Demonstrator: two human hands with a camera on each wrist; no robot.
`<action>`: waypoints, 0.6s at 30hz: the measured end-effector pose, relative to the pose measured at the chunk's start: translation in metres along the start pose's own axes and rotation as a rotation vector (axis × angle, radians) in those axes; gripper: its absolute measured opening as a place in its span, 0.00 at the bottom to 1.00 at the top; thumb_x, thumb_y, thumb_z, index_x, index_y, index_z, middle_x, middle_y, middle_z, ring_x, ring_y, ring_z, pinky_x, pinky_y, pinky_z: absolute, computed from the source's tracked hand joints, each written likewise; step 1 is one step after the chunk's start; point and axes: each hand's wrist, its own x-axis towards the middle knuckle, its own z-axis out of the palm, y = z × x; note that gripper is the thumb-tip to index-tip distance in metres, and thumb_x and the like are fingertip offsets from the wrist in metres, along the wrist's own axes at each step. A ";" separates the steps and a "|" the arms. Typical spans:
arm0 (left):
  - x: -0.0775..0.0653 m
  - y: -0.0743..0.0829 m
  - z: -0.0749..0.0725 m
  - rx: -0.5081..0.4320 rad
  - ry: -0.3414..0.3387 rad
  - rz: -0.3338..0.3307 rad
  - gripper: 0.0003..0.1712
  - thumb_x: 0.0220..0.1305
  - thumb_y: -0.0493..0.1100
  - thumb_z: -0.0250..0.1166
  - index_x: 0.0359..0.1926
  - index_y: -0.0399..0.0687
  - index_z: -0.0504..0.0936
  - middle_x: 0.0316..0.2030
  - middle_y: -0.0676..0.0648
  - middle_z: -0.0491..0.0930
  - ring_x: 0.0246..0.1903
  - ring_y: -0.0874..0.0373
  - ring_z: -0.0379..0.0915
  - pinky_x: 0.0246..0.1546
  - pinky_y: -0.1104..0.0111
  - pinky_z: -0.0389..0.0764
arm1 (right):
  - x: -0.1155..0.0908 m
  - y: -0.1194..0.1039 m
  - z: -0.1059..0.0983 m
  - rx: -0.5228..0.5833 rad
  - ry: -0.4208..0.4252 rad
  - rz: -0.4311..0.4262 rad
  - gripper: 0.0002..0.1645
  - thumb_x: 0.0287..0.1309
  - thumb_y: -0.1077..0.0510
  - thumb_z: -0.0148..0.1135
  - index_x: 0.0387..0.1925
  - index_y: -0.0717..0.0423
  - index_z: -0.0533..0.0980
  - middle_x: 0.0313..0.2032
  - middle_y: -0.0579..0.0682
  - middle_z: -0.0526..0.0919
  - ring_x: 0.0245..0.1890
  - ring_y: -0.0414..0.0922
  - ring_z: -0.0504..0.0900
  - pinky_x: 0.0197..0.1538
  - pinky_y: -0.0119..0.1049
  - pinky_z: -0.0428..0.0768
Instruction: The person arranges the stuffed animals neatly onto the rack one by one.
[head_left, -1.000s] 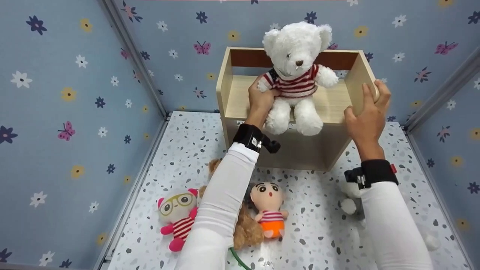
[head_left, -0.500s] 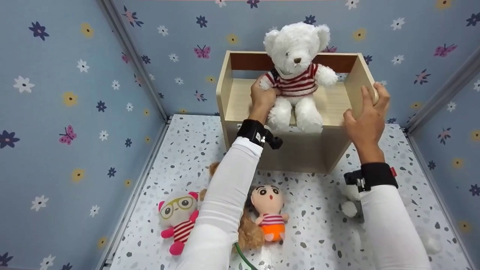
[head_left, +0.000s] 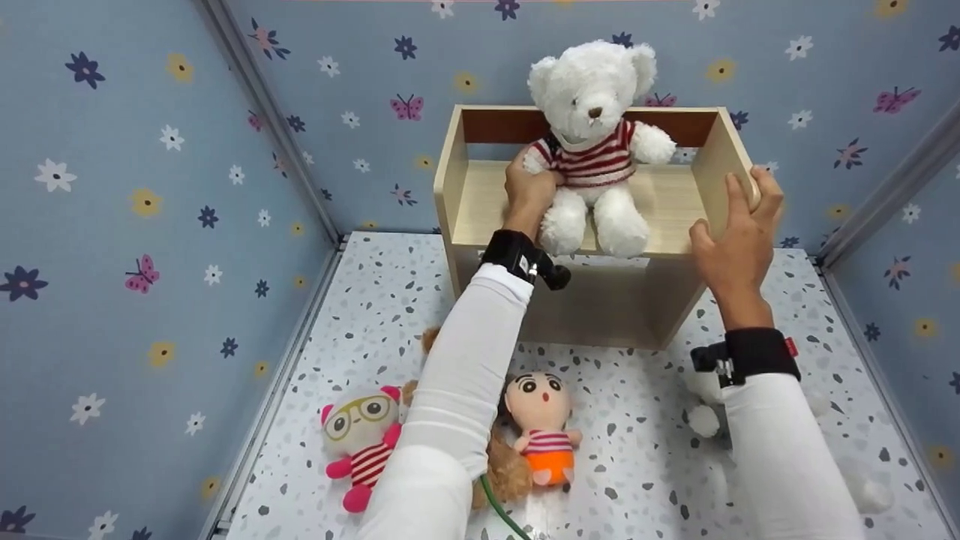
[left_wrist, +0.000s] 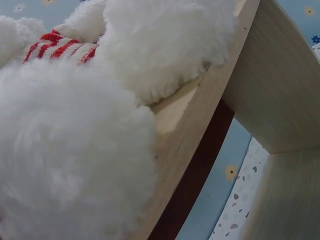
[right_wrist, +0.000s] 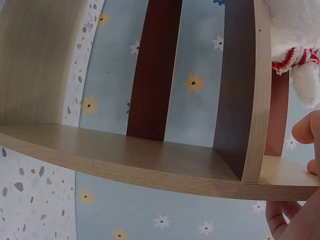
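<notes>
A white teddy bear (head_left: pixel 595 165) in a red-and-white striped top sits upright on the upper board of a pale wooden shelf (head_left: pixel 667 206). Its feet lie at the board's front edge; in the left wrist view its fluffy legs (left_wrist: pixel 70 145) cover part of that edge. My left hand (head_left: pixel 529 189) grips the bear at its side, below the arm on the left of the picture; the bear hides some fingers. My right hand (head_left: pixel 736 244) holds the shelf's right side panel, thumb inside and fingers over its edge, as the right wrist view also shows.
On the speckled floor lie a pink-and-grey plush toy (head_left: pixel 364 439), a doll with orange shorts (head_left: pixel 546 431) and a brown plush toy (head_left: pixel 506 469), partly under my left sleeve. White plush (head_left: pixel 703 420) lies beside my right sleeve. Patterned walls (head_left: pixel 150 225) surround the shelf.
The bear has moved back a little on the shelf, its feet drawing in toward the front edge. My left hand has gone with it, while my right hand keeps its hold on the panel.
</notes>
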 end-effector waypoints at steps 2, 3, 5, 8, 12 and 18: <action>-0.001 0.000 0.001 0.016 0.004 -0.001 0.38 0.49 0.30 0.69 0.63 0.56 0.81 0.53 0.50 0.85 0.53 0.58 0.77 0.52 0.72 0.73 | -0.002 0.001 -0.001 0.002 0.004 0.000 0.41 0.58 0.58 0.63 0.74 0.50 0.68 0.77 0.45 0.53 0.79 0.47 0.52 0.58 0.59 0.77; -0.001 0.000 0.001 0.021 0.005 -0.003 0.37 0.49 0.30 0.69 0.63 0.56 0.81 0.53 0.50 0.85 0.53 0.58 0.77 0.52 0.72 0.73 | -0.003 0.001 -0.001 0.000 0.004 0.000 0.41 0.58 0.58 0.63 0.74 0.50 0.68 0.77 0.45 0.52 0.79 0.47 0.52 0.58 0.59 0.77; 0.000 0.001 0.002 0.029 0.006 -0.007 0.37 0.49 0.30 0.69 0.63 0.57 0.81 0.53 0.50 0.85 0.53 0.58 0.77 0.53 0.71 0.73 | -0.002 0.001 -0.001 -0.003 0.004 -0.003 0.40 0.58 0.58 0.63 0.74 0.50 0.68 0.77 0.45 0.52 0.79 0.47 0.52 0.56 0.59 0.78; 0.002 0.001 0.002 0.027 0.005 -0.017 0.37 0.49 0.30 0.68 0.63 0.57 0.81 0.52 0.50 0.85 0.51 0.58 0.77 0.52 0.71 0.74 | -0.002 0.001 0.000 -0.008 0.005 -0.010 0.40 0.58 0.58 0.63 0.74 0.51 0.68 0.77 0.46 0.53 0.79 0.48 0.52 0.55 0.59 0.78; 0.003 0.001 0.002 0.020 0.003 -0.025 0.37 0.49 0.29 0.68 0.62 0.57 0.81 0.50 0.50 0.85 0.49 0.58 0.76 0.50 0.71 0.74 | -0.003 0.001 0.001 -0.014 0.006 -0.011 0.41 0.58 0.59 0.63 0.74 0.51 0.68 0.77 0.45 0.53 0.79 0.47 0.52 0.55 0.59 0.79; 0.004 0.003 0.004 0.017 -0.002 -0.017 0.37 0.49 0.29 0.67 0.63 0.56 0.81 0.50 0.49 0.85 0.47 0.57 0.76 0.47 0.72 0.73 | -0.002 0.004 -0.001 -0.007 0.021 -0.023 0.40 0.57 0.59 0.64 0.73 0.53 0.69 0.77 0.46 0.54 0.79 0.49 0.53 0.57 0.59 0.78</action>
